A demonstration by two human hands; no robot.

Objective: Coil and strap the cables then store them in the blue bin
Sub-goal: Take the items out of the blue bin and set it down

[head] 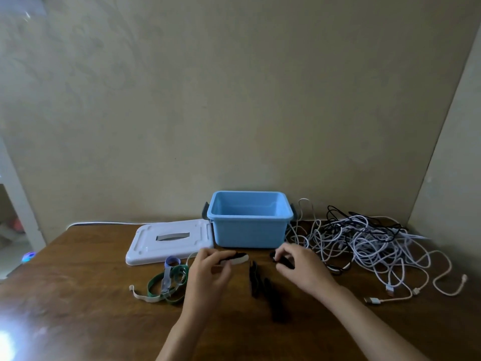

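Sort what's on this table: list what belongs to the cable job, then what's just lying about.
Job: blue bin; tangled cables; coloured straps; black straps; left hand and right hand, each pinching a strap.
Lying about: white lid.

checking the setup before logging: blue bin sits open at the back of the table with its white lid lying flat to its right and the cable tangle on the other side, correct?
Not quite: the head view shows the white lid lying flat to the left of the blue bin, and the cable tangle on the bin's right. The bin is open and stands at the back of the table, as you said.
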